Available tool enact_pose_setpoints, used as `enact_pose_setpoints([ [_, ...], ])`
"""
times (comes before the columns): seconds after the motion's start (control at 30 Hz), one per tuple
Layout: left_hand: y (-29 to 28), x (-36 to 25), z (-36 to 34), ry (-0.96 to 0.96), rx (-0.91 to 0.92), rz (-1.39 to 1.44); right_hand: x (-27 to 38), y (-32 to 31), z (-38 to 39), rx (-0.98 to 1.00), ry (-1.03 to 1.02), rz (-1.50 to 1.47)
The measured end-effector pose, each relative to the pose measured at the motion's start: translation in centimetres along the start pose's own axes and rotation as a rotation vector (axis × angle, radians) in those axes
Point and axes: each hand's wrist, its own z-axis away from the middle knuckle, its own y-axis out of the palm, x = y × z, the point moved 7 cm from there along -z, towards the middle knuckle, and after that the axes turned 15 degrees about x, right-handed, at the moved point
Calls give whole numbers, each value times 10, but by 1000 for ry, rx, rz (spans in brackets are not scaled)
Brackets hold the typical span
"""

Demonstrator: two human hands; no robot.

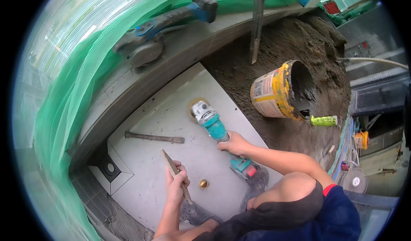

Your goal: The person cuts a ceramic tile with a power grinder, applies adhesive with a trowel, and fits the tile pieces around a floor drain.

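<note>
Angle grinder (214, 125), teal-bodied with a battery pack at its tail, lies low across the middle of the large pale tile (171, 172), its disc end over a round cut-out near the tile's far edge. The right hand (234, 144) has its fingers wrapped closed around the grinder's body just behind the head. The left hand (176, 185) is closed around a flat narrow offcut strip (173, 170), held at a slant above the tile's near part.

To do this step well, I judge that the grinder wants a firmer hold than one hand gives, so the strip would be better set down and the free hand brought to the tool's rear. The disc should meet the rim of the hole at a shallow angle with light pressure, since the tile edge there looks liable to chip. The knees and sandalled feet (257, 183) sit close to the tail of the tool and should stay out of its line.

A small brass fitting (204, 183) lies on the tile just beside the left hand, and a hammer (154, 137) rests toward the tile's left edge, both well apart from the disc. A second grinder (165, 27) sits on the ledge beyond, and a yellow bucket (278, 91) lies tipped on the mortar bed past the tile's right edge.
</note>
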Motion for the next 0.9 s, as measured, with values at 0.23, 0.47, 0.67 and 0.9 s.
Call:
enact_pose_setpoints([
  [0.23,12,-4,-7,-12,-5,-2,7,-4,2,-59,73,168],
  [0.47,65,-59,-12,-160,114,-294,52,-38,78,-1,-151,674],
  [0.67,78,-110,-15,-261,294,-764,70,-191,274,-733,152,1730],
  [0.9,255,-87,-134,-149,457,-840,70,-251,288,-385,318,1527],
])
